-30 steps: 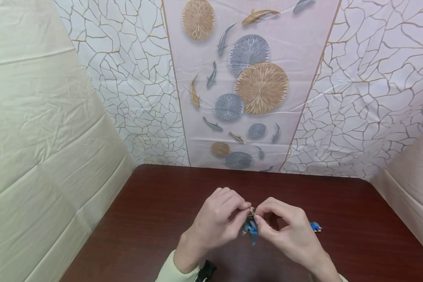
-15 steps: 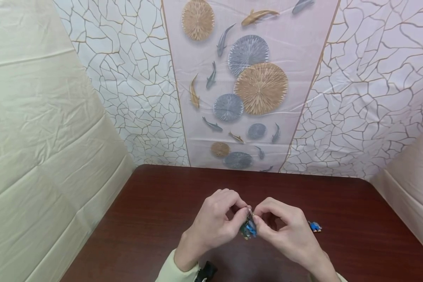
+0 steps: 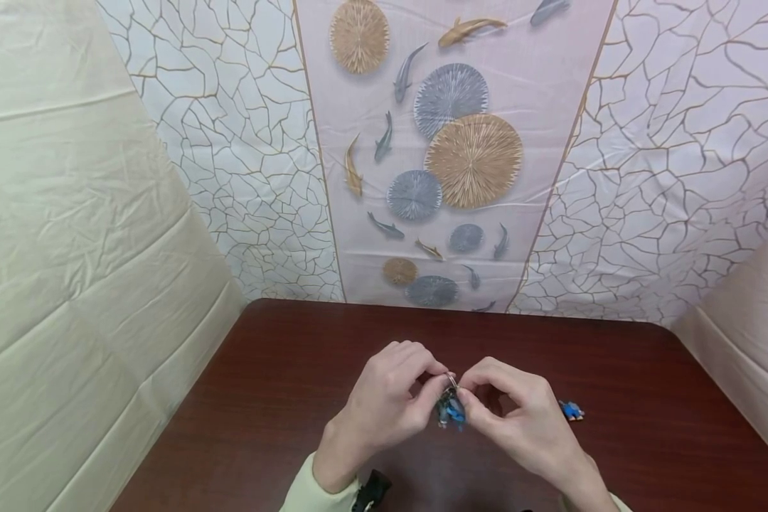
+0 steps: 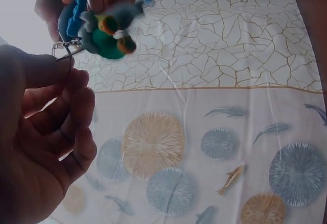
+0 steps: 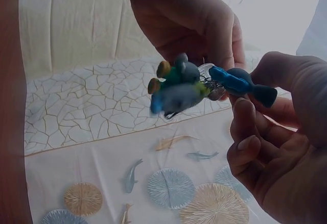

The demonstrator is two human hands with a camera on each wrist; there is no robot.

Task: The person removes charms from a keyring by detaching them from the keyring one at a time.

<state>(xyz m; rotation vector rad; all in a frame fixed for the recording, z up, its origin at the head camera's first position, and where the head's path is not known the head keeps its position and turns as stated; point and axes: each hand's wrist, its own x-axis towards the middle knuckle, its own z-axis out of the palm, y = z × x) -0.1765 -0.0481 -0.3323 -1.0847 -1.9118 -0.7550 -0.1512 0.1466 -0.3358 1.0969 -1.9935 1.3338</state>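
Note:
My left hand [image 3: 390, 398] pinches a thin metal key ring [image 3: 451, 381] between thumb and forefinger, above the table. From the other side, my right hand [image 3: 518, 419] pinches at the same ring with curled fingers. A bunch of small charms [image 3: 451, 411] hangs below the ring between both hands. Close up in the left wrist view there is a green figure [image 4: 108, 44] with orange-brown feet and a blue-and-grey charm [image 4: 75, 15]. The right wrist view shows a blurred grey-blue figure [image 5: 179, 97] and the blue piece [image 5: 230, 80] beside my right fingertips. The fingers partly hide the ring.
Another small blue charm [image 3: 572, 411] lies on the dark red-brown table [image 3: 281, 370], just right of my right hand. A black device [image 3: 372, 491] sits at my left wrist. Patterned cloth [image 3: 269, 178] hangs behind the table, and pale fabric [image 3: 77, 284] lines the left side.
The hanging charms have swung and turned under the ring. Both hands have shifted very slightly left and keep their pinch; the ring shows a little more between the fingertips.

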